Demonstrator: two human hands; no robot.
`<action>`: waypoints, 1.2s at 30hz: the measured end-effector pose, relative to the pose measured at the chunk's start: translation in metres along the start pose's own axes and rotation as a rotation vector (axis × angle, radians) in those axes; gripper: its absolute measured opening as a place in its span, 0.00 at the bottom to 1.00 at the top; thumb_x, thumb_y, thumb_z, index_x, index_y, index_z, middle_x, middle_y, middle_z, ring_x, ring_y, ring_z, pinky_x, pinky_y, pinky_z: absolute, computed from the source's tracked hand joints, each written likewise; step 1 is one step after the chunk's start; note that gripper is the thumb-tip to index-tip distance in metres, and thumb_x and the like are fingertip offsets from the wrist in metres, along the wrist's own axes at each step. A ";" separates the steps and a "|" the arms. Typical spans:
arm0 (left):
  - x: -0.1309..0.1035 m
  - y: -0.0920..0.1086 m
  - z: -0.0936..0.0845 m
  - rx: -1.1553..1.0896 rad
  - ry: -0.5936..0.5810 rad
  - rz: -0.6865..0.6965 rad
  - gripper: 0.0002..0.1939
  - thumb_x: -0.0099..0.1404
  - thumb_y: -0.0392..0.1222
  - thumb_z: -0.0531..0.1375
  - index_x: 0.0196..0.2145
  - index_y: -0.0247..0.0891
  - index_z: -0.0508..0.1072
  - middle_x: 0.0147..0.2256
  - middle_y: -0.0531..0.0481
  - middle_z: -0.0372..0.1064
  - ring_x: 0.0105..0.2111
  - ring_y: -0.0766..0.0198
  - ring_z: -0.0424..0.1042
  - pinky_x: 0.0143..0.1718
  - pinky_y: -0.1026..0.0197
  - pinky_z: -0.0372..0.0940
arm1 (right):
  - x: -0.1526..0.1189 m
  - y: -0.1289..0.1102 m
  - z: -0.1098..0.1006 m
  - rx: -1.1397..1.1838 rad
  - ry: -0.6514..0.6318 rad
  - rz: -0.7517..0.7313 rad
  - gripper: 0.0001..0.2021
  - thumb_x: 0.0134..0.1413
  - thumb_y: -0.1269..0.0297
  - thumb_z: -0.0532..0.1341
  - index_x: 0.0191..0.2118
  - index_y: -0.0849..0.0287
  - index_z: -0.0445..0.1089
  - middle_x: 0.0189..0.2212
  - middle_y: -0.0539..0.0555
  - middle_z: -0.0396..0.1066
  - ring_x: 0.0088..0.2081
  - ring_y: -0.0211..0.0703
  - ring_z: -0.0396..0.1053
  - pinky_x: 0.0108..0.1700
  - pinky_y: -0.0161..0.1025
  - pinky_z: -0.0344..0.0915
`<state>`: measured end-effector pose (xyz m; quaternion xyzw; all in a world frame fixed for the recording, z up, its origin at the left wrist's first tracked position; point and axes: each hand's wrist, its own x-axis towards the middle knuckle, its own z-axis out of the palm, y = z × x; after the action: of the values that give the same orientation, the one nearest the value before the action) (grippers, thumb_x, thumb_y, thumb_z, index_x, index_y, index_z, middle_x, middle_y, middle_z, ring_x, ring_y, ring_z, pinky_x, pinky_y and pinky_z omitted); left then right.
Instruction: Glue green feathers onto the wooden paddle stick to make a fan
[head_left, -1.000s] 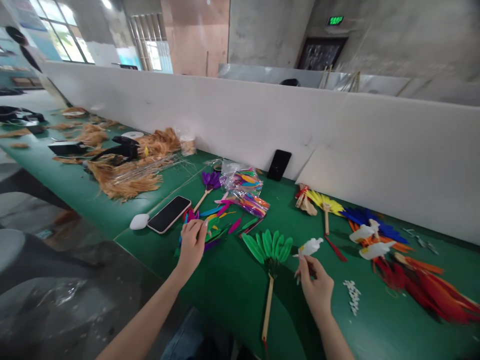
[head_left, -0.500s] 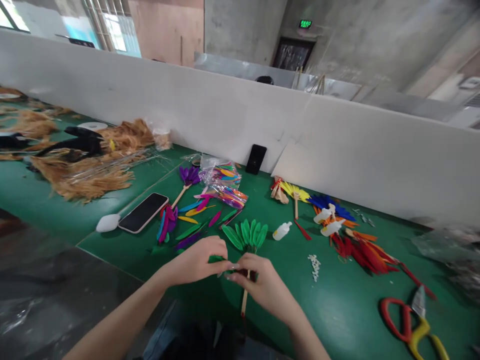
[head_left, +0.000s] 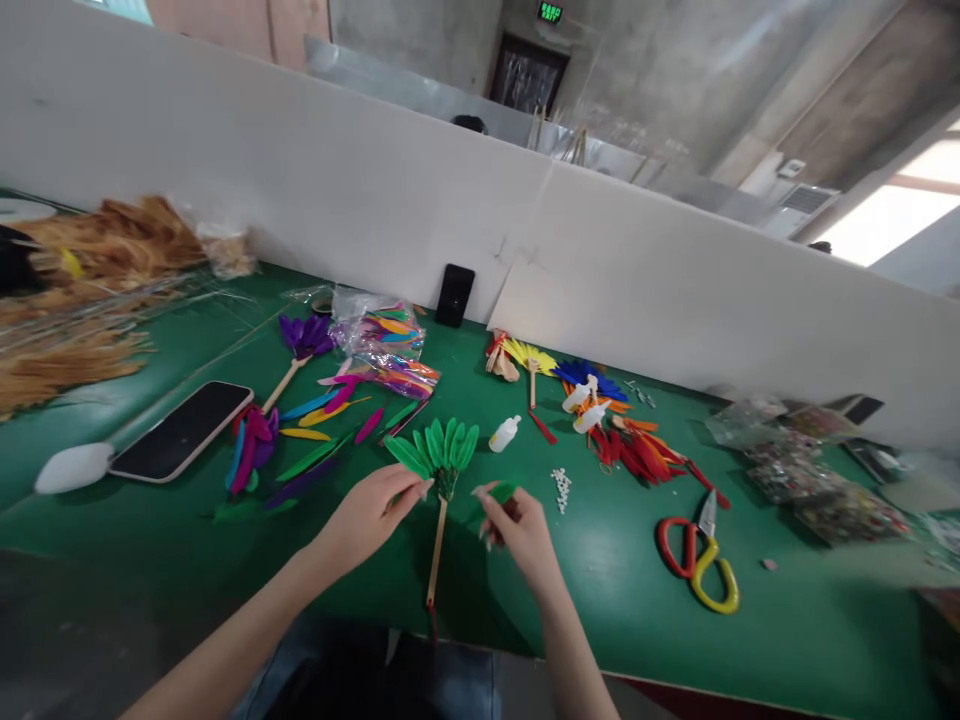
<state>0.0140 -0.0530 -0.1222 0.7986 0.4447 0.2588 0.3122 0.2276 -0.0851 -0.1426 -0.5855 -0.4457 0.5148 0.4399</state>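
A green feather fan (head_left: 442, 455) with a pale wooden handle (head_left: 437, 555) lies on the green table in front of me, a red cord at the handle's lower end. Beside the fan's left lower edge is my left hand (head_left: 379, 508), its thumb and fingers pinched; anything between the fingertips is too small to make out. My right hand (head_left: 519, 520) is off to the right of the handle, closed on a loose green feather (head_left: 502, 492) that sticks up from the fingers. A white glue bottle (head_left: 505, 434) lies beyond the fan, and small white pieces (head_left: 561, 490) are heaped to the right.
Loose coloured feathers (head_left: 330, 410), a purple fan (head_left: 304, 338) and a phone (head_left: 184, 430) lie to the left. Red-and-yellow-handled scissors (head_left: 701, 550) rest at right. Farther back are a yellow fan (head_left: 531, 357), red tassels (head_left: 645, 450) and a white partition (head_left: 375, 190).
My hands, together over the fan's handle before, have moved apart. The right now holds the green feather on the right side. The view has turned to the right.
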 end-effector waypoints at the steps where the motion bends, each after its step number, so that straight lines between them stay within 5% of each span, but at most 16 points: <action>1: -0.003 -0.004 0.003 -0.024 0.018 -0.024 0.15 0.69 0.46 0.48 0.34 0.39 0.71 0.30 0.50 0.67 0.32 0.63 0.67 0.33 0.63 0.62 | 0.008 0.002 -0.007 0.018 0.039 0.007 0.23 0.45 0.44 0.61 0.33 0.62 0.69 0.14 0.47 0.66 0.14 0.33 0.60 0.15 0.30 0.55; 5: -0.015 -0.015 0.020 -0.069 0.003 -0.030 0.13 0.68 0.45 0.49 0.37 0.40 0.71 0.32 0.49 0.69 0.35 0.61 0.68 0.35 0.61 0.64 | 0.034 0.012 -0.020 0.053 0.057 0.028 0.25 0.43 0.40 0.60 0.27 0.62 0.68 0.16 0.52 0.69 0.16 0.35 0.65 0.16 0.30 0.58; 10: -0.019 -0.019 0.034 -0.084 -0.036 -0.057 0.13 0.68 0.44 0.49 0.37 0.41 0.71 0.34 0.49 0.70 0.36 0.61 0.69 0.36 0.61 0.65 | 0.052 0.019 -0.015 0.067 -0.003 0.016 0.23 0.40 0.44 0.65 0.32 0.62 0.69 0.16 0.50 0.70 0.15 0.34 0.65 0.16 0.29 0.58; 18: -0.016 -0.026 0.036 -0.068 -0.017 -0.062 0.13 0.68 0.43 0.49 0.35 0.40 0.72 0.32 0.49 0.71 0.34 0.61 0.70 0.35 0.61 0.66 | 0.070 0.024 -0.010 0.028 -0.049 -0.033 0.20 0.42 0.49 0.65 0.35 0.61 0.66 0.14 0.46 0.69 0.13 0.33 0.63 0.14 0.28 0.55; 23: -0.016 -0.027 0.035 0.071 0.031 0.040 0.12 0.69 0.44 0.49 0.42 0.41 0.71 0.40 0.47 0.72 0.44 0.58 0.69 0.45 0.54 0.64 | 0.071 0.026 -0.007 0.011 -0.036 -0.062 0.20 0.43 0.49 0.64 0.35 0.59 0.63 0.14 0.44 0.68 0.12 0.32 0.61 0.13 0.27 0.53; 29: -0.012 -0.028 0.041 0.261 -0.057 0.257 0.25 0.69 0.47 0.50 0.62 0.44 0.53 0.61 0.46 0.54 0.62 0.54 0.48 0.58 0.49 0.52 | 0.076 0.032 -0.005 -0.005 -0.027 -0.091 0.19 0.45 0.51 0.63 0.37 0.56 0.57 0.13 0.41 0.67 0.11 0.32 0.60 0.14 0.28 0.57; 36: -0.007 -0.026 0.045 0.400 -0.182 0.388 0.32 0.69 0.52 0.47 0.66 0.43 0.39 0.64 0.49 0.44 0.64 0.56 0.43 0.63 0.48 0.39 | 0.081 0.038 -0.004 -0.040 -0.020 -0.108 0.21 0.47 0.52 0.62 0.40 0.55 0.53 0.14 0.40 0.67 0.10 0.32 0.58 0.13 0.28 0.57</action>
<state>0.0275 -0.0604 -0.1721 0.9344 0.2958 0.1482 0.1320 0.2404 -0.0145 -0.1966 -0.5641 -0.4912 0.4871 0.4508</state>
